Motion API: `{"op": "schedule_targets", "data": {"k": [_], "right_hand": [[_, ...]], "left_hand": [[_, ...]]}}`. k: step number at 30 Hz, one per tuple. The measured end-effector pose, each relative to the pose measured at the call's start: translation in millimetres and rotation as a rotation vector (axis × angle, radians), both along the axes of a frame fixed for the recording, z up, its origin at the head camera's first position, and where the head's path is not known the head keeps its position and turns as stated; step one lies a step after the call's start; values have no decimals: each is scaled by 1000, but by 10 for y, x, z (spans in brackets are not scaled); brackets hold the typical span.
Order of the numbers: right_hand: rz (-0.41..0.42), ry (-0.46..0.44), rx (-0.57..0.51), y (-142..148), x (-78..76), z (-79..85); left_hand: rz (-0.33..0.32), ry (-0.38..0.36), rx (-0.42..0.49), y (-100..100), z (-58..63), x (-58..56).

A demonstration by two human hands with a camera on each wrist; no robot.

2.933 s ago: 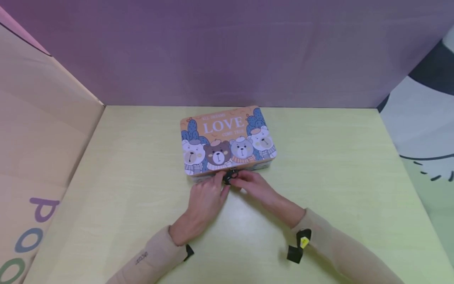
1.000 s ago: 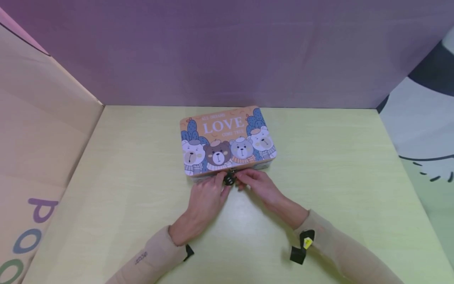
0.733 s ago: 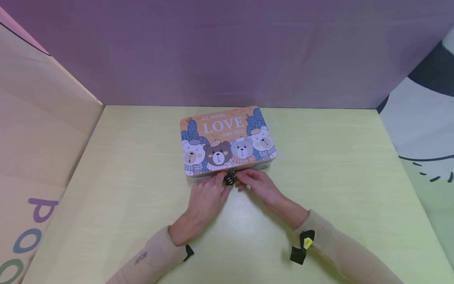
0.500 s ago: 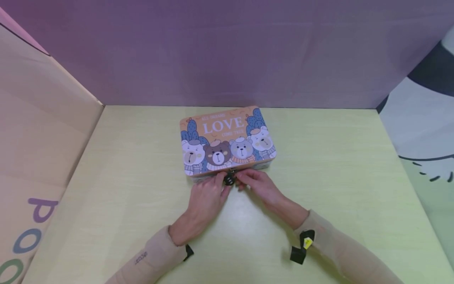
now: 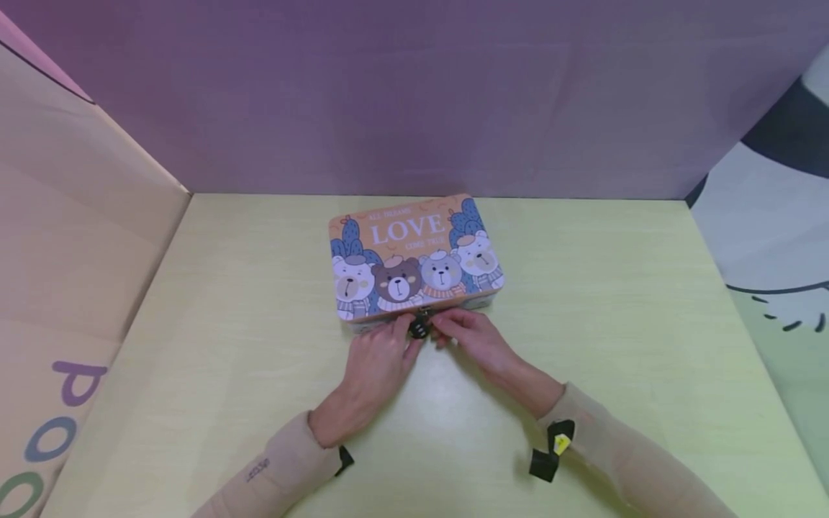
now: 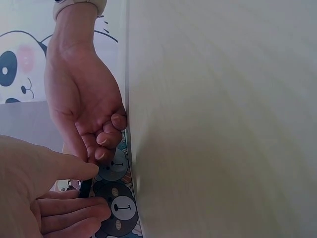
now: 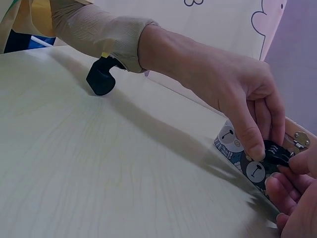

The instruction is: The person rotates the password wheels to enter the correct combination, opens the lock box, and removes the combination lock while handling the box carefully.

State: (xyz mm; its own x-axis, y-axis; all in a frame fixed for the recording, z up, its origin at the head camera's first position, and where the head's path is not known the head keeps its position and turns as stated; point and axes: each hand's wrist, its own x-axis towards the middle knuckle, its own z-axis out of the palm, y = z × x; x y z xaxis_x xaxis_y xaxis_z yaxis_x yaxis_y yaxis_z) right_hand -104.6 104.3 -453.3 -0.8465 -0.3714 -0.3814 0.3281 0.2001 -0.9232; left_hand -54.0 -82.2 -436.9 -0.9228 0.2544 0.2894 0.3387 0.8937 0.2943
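Note:
A closed tin box (image 5: 417,262) with printed bears and the word LOVE lies on the table, slightly turned. At its front edge, by the metal clasp (image 7: 300,139), is a small black combination padlock (image 5: 419,327) with white marks on its face. My left hand (image 5: 378,363) pinches the padlock from the left between thumb and fingers. From the right, the thumb and forefinger of my right hand (image 5: 478,344) pinch its side near the clasp; the other fingers curl beneath. In the left wrist view, the fingers hide most of the padlock (image 6: 85,188). Whether its shackle passes through the clasp cannot be seen clearly.
The pale wooden table (image 5: 615,324) extends around the box. A purple panel (image 5: 414,93) stands behind it, with printed panels at left (image 5: 84,237) and right (image 5: 777,237). Black devices are strapped at both sleeves; the right one (image 5: 544,464) hangs below the cuff.
Since the earliest frame, my right hand has drawn slightly right and the padlock has turned, so its marked face shows. Over the last second, nothing visibly moves.

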Motion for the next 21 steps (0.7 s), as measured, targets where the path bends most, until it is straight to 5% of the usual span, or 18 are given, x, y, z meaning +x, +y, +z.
{"op": "schedule_targets", "data": {"k": [21], "right_hand": [[43,42,51,58,26,35]], "left_hand": [[-19,-11,21,22,10,11]]}}
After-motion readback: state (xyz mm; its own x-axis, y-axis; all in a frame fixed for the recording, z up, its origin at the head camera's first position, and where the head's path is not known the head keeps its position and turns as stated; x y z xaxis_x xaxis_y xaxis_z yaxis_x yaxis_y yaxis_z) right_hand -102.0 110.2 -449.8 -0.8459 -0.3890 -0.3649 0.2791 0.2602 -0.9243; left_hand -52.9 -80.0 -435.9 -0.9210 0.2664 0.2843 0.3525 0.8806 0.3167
